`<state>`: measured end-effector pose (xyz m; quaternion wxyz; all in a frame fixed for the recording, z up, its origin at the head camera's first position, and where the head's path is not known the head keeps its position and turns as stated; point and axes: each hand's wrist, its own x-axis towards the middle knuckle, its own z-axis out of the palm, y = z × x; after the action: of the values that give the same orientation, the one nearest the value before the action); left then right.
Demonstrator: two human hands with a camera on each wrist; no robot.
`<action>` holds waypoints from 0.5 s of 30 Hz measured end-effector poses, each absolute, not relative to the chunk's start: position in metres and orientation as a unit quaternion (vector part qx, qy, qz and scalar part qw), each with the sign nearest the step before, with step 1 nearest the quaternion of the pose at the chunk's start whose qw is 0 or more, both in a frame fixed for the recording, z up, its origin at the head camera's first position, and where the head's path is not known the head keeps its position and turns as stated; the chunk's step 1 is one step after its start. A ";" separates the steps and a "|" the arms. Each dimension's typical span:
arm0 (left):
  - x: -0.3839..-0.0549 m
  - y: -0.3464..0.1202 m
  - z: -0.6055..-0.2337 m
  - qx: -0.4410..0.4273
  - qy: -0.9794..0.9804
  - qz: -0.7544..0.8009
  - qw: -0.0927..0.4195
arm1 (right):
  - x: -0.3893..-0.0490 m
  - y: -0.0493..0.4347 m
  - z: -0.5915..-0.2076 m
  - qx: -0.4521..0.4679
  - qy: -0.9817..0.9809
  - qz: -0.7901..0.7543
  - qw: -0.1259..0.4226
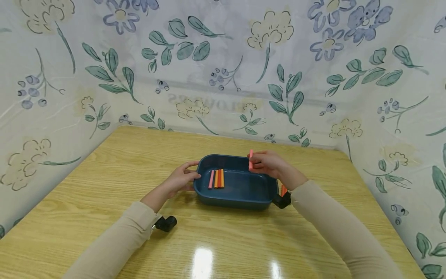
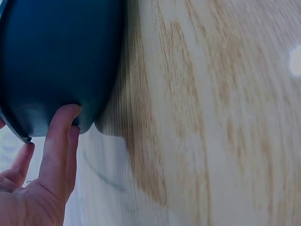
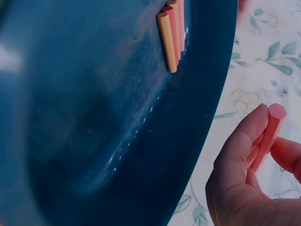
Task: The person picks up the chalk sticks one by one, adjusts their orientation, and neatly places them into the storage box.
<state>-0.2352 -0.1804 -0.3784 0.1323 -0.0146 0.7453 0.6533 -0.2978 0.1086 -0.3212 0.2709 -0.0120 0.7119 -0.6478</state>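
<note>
A dark blue rectangular tub [image 1: 240,199] with rounded corners stands on the table. My left hand [image 1: 182,177] grips its left end, thumb at the rim and fingers [image 2: 59,141] against the outer wall. Inside, toward the left, a pink chalk stick [image 1: 211,179] lies beside a row of orange and red chalk sticks [image 1: 219,179]. My right hand [image 1: 268,162] pinches another pink chalk stick [image 3: 269,136] between thumb and fingers, over the tub's far right rim in the head view.
More orange-red chalk sticks [image 1: 283,190] lie on the table [image 1: 146,162] just right of the tub, partly hidden by the right wrist. A flowered cloth [image 1: 223,77] encloses the table at the back and sides. Black wrist cameras [image 1: 166,223] sit at both cuffs.
</note>
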 end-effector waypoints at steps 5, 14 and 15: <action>-0.235 -0.180 -0.379 -0.015 0.747 0.652 0.131 | -0.300 0.099 -0.320 -0.004 0.708 -0.651 0.274; -0.235 -0.179 -0.378 -0.020 0.750 0.649 0.129 | -0.305 0.082 -0.319 0.006 0.709 -0.646 0.281; -0.235 -0.179 -0.378 -0.021 0.750 0.648 0.129 | -0.306 0.081 -0.319 0.008 0.707 -0.648 0.283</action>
<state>-0.2349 -0.1790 -0.3779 0.1293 -0.0209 0.7502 0.6482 -0.3061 0.0809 -0.3187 0.2830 0.0075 0.7074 -0.6476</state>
